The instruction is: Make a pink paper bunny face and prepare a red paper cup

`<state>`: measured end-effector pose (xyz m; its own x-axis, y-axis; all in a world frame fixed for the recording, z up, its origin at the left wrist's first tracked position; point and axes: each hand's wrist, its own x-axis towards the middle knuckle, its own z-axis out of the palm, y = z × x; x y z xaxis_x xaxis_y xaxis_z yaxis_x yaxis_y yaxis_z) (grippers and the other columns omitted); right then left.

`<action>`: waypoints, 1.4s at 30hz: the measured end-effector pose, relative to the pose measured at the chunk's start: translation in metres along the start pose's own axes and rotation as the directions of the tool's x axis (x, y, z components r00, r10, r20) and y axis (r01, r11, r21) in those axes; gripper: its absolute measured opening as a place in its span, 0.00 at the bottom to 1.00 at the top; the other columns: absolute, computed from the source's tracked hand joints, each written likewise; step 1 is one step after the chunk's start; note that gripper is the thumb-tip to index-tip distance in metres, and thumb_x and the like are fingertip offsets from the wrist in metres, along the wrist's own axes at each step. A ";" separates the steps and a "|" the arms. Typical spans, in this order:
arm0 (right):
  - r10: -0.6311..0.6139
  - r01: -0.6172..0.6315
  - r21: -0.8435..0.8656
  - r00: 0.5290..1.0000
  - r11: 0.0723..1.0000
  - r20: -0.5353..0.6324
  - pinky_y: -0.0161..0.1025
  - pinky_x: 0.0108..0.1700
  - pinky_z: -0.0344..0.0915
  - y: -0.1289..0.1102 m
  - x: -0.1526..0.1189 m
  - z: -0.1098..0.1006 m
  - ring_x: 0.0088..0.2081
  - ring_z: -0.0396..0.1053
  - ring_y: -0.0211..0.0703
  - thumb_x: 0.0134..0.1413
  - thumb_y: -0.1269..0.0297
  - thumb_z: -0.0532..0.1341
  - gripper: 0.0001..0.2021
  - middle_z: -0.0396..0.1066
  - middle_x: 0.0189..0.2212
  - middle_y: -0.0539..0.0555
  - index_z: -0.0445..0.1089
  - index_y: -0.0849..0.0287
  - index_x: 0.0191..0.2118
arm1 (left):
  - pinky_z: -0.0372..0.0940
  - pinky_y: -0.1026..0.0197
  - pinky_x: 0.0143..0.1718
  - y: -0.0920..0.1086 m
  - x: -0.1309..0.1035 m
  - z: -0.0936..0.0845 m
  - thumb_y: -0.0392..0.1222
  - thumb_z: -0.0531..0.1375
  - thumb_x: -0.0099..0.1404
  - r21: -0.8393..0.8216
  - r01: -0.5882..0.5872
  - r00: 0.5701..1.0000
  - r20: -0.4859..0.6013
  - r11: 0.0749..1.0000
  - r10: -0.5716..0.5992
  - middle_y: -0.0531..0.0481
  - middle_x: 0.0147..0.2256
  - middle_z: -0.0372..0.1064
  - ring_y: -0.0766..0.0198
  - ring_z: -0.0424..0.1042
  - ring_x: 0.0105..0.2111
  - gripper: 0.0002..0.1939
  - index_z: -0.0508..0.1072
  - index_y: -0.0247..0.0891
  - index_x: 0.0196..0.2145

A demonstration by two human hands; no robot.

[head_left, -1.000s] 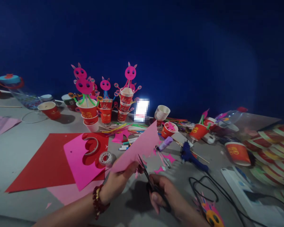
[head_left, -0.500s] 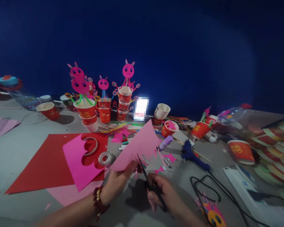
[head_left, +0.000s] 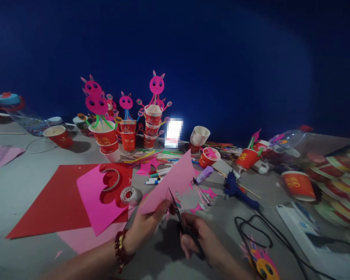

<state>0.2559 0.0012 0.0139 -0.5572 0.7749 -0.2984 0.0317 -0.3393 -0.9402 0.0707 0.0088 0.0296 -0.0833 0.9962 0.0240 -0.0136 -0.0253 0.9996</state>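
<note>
While the light pink sheet (head_left: pixel 172 181) is held tilted above the table (head_left: pixel 26 186), the scissors (head_left: pixel 181 223) meet its lower edge, tip pointing up and away from the person. Whether the blades bite the paper or merely overlap it, I cannot tell.

Risks, as judged: the left fingertips sit just beside the blade, so a slip of the sheet or an overlong stroke could nick them. Gripped near its lower end only, the sheet may flex at the far end and let a cut wander.

Hands: left hand (head_left: pixel 148 221) closed in a pinch, thumb along the near face of the sheet, other fingers largely hidden. Right hand (head_left: pixel 196 233) curled round the scissor handles; spread of the blades unclear.

Surroundings: pink scraps (head_left: pixel 196 209) and a purple glue stick (head_left: pixel 204 175) lie beyond the hands; tape roll (head_left: pixel 136 195) to the left, near the sheet; glue gun (head_left: pixel 236 192) to the right, its cord (head_left: pixel 266 219) looping well apart from the blades.
</note>
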 end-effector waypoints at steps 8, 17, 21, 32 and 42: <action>-0.006 0.006 0.012 1.000 1.000 0.004 0.28 0.17 0.48 0.005 0.001 -0.001 0.13 0.53 0.29 0.36 0.29 0.67 0.34 0.58 0.12 0.39 0.56 0.54 0.29 | 0.74 0.62 0.38 0.001 -0.001 0.001 0.50 0.61 0.65 -0.014 -0.007 1.000 0.008 1.000 0.007 0.49 0.31 0.80 0.59 0.78 0.32 0.14 0.79 0.38 0.31; -0.019 0.019 -0.018 1.000 1.000 0.011 0.28 0.17 0.48 0.007 0.002 -0.001 0.12 0.53 0.30 0.38 0.28 0.65 0.33 0.58 0.11 0.38 0.55 0.53 0.29 | 0.74 0.61 0.41 0.001 -0.002 0.000 0.53 0.61 0.65 0.005 0.021 1.000 0.011 1.000 -0.021 0.48 0.32 0.80 0.57 0.78 0.35 0.16 0.80 0.38 0.32; -0.011 0.011 -0.011 1.000 1.000 0.003 0.28 0.17 0.48 0.007 0.001 -0.001 0.12 0.52 0.30 0.38 0.28 0.66 0.33 0.58 0.11 0.38 0.55 0.54 0.30 | 0.74 0.59 0.40 0.002 -0.002 0.001 0.56 0.61 0.63 0.016 0.040 0.999 0.003 0.999 -0.040 0.47 0.32 0.80 0.56 0.78 0.34 0.18 0.80 0.37 0.32; -0.019 0.019 -0.014 1.000 1.000 -0.008 0.28 0.16 0.47 0.008 0.002 0.000 0.12 0.52 0.30 0.38 0.28 0.65 0.33 0.58 0.10 0.39 0.55 0.53 0.29 | 0.75 0.59 0.40 0.002 -0.002 0.000 0.54 0.62 0.63 -0.005 0.029 0.999 -0.014 1.000 -0.029 0.46 0.34 0.81 0.56 0.78 0.35 0.17 0.80 0.37 0.34; -0.005 0.005 -0.002 0.999 1.000 -0.034 0.29 0.16 0.49 0.007 0.002 0.005 0.11 0.51 0.30 0.39 0.28 0.65 0.33 0.55 0.11 0.37 0.53 0.52 0.30 | 0.74 0.61 0.41 -0.003 -0.001 0.001 0.51 0.61 0.65 -0.054 0.010 1.000 0.008 0.998 -0.009 0.48 0.34 0.81 0.57 0.78 0.36 0.15 0.81 0.38 0.35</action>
<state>0.2511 -0.0023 0.0071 -0.5284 0.7945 -0.2991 0.0303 -0.3345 -0.9419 0.0721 0.0081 0.0264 -0.0754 0.9970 0.0147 -0.0683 -0.0199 0.9975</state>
